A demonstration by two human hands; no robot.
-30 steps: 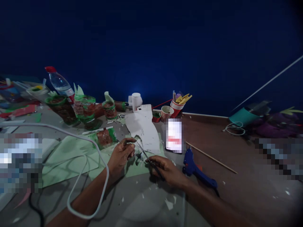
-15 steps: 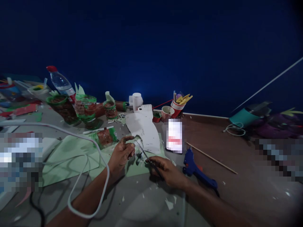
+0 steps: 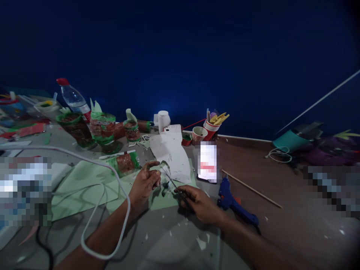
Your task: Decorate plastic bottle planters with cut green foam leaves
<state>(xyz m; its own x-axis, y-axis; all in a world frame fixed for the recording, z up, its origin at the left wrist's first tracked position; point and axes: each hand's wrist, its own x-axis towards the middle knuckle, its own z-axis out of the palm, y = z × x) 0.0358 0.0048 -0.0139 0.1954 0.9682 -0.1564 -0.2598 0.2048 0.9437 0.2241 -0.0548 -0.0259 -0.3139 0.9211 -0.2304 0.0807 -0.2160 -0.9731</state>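
Observation:
My left hand (image 3: 147, 182) is closed, pinching a small pale green piece of paper (image 3: 164, 163) that curls out past the fingertips. Dark-handled scissors (image 3: 176, 184) are in my right hand (image 3: 201, 202), their thin blades pointing up and left against that piece. Light green paper sheets (image 3: 87, 180) lie under and beside both hands. A small black object (image 3: 165, 189) is between the hands; its kind is unclear. Left of my left hand, a brown and green painted bottle piece (image 3: 125, 164) lies on its side by a white marker (image 3: 116, 154).
A blue glue gun (image 3: 236, 204), a lit phone (image 3: 207, 163) and a wooden stick (image 3: 253, 188) lie to the right. Painted containers (image 3: 102, 131) and a plastic bottle (image 3: 74, 98) stand at the back left. A white cable (image 3: 128, 210) loops over my left forearm. Paper scraps (image 3: 201, 243) dot the table.
Almost nothing differs. The view has shifted very slightly, and both hands keep their place with the paper and scissors.

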